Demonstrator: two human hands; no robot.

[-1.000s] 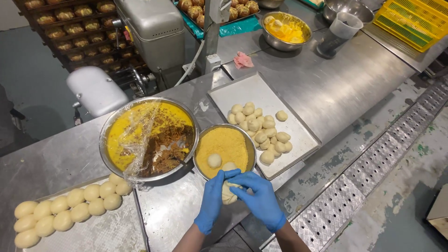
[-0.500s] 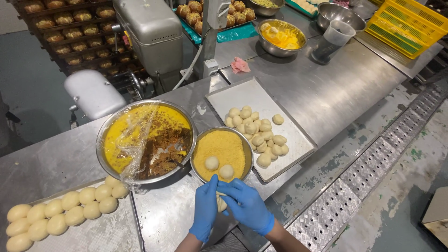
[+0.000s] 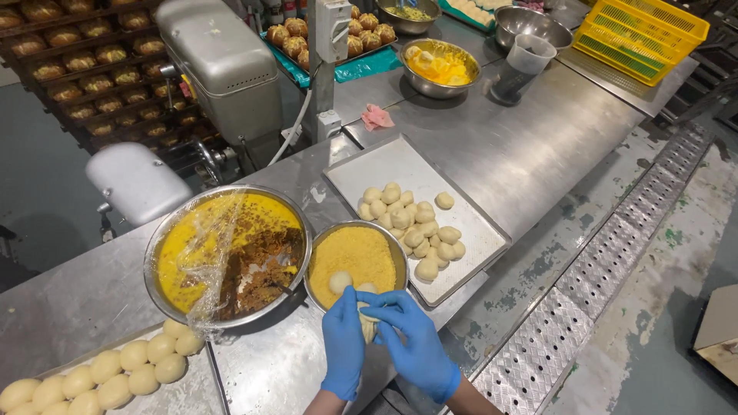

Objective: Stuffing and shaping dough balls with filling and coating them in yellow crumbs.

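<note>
Both hands wear blue gloves and meet at the near edge of the steel table [image 3: 538,161]: the left hand [image 3: 344,346] cups a pale dough ball [image 3: 367,324] from the left, and the right hand [image 3: 411,342] curls its fingers over it from the right, so the ball sits pinched between them, just past the near rim of the crumb bowl [image 3: 354,257]. At the far left near corner lies a tray with a row of smooth dough balls [image 3: 100,376]. Right of it stands a large metal bowl [image 3: 227,253] with yellow liquid, a brown mass and loose plastic film over part of it. The crumb bowl touches its right side and carries another dough ball [image 3: 339,281] on the crumbs. Further right, a flat tray [image 3: 400,165] holds a cluster of small dough pieces [image 3: 415,227]. Far right on the table sit a bowl of yellow mix [image 3: 440,68], a plastic jug [image 3: 523,65] and a yellow crate [image 3: 642,34].
</note>
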